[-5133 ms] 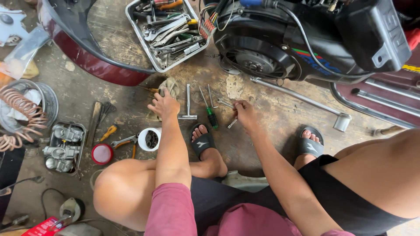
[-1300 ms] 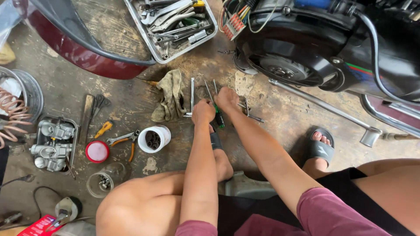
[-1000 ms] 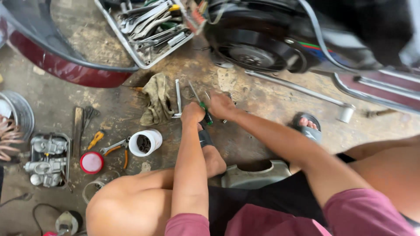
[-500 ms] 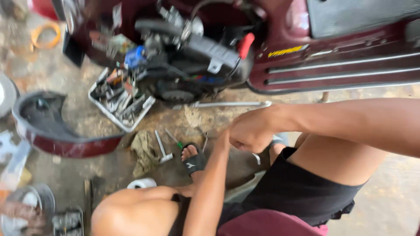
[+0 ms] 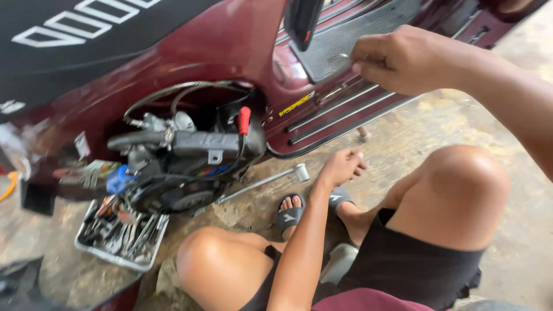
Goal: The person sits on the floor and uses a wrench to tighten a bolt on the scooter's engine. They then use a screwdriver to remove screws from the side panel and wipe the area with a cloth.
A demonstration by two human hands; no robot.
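Now the right hand (image 5: 403, 60), upper right, pinches a small metal tool (image 5: 340, 59) over the scooter's footboard (image 5: 345, 34) while the left hand (image 5: 340, 167) hangs loosely open at centre, so a slack pinch could drop it.

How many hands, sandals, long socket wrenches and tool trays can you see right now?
Hands: 2, right hand raised at the scooter footboard, left hand low near the floor
Sandals: 2
Long socket wrench: 1
Tool tray: 1
Total: 6

stained, worn concrete floor (image 5: 461, 124) in daylight; maroon scooter body (image 5: 230, 46) fills the top
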